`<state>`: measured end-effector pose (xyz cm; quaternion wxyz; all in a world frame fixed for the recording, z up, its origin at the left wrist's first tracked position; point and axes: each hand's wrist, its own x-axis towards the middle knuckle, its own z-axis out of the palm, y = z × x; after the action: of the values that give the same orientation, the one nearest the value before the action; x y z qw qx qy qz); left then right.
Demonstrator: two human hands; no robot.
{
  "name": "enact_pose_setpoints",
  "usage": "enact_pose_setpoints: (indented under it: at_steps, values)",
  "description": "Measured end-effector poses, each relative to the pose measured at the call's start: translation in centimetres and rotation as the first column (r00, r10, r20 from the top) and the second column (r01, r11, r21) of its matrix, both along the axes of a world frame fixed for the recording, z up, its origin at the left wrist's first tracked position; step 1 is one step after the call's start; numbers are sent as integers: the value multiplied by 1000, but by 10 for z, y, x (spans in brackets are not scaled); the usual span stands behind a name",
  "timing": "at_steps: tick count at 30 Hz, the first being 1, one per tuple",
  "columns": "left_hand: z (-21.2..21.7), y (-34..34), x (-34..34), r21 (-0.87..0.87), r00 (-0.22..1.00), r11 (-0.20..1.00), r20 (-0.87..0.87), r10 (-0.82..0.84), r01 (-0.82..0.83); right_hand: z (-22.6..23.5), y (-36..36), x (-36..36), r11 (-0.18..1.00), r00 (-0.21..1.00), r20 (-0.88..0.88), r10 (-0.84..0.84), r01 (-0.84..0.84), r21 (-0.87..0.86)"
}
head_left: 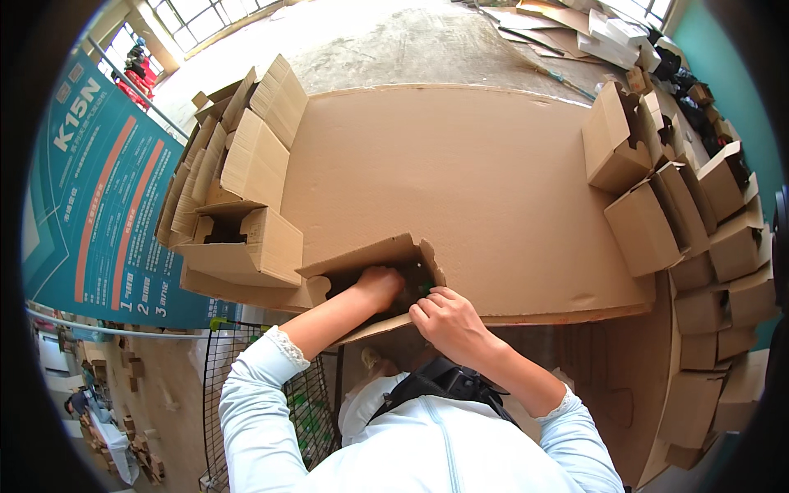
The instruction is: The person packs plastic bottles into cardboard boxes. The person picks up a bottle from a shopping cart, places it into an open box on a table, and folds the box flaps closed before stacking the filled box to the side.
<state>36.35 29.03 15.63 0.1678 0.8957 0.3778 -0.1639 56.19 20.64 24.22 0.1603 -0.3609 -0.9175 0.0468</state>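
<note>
An open cardboard box (374,251) lies at the near edge of the cardboard-covered table (444,172), its opening toward me. My left hand (382,286) reaches inside it, curled, with its fingertips hidden and anything they hold out of sight. At the box's right near corner is my right hand (448,319), its bent fingers closed over the edge. Close to those fingertips a small green bit (426,287) shows inside the dark opening; its kind is too small to tell.
Open cardboard boxes stand on the table's left (255,156) and right (633,222) sides, with more stacked beyond at right. A black wire basket (226,386) holding green items stands below left. A teal banner (107,197) hangs at left. Flattened cardboard (551,37) lies at the back.
</note>
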Motion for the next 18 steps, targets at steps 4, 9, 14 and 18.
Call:
enact_pose_setpoints:
  at_steps: [4,9,14,18]
  values:
    - [78,-15,-8,-120,980,984,133,149,-133,10,1,2,990,877,-470,-96,131,43]
    - [159,-75,-71,-203,479,775,685,549,-598,-8,7,18,930,603,-714,-356,150,-336]
    - [86,-138,-100,-133,460,737,704,541,-662,-42,16,2,929,780,-565,-268,54,-367]
    - [83,-114,-80,85,397,522,753,524,-849,-25,30,-11,927,791,-484,-373,292,-236]
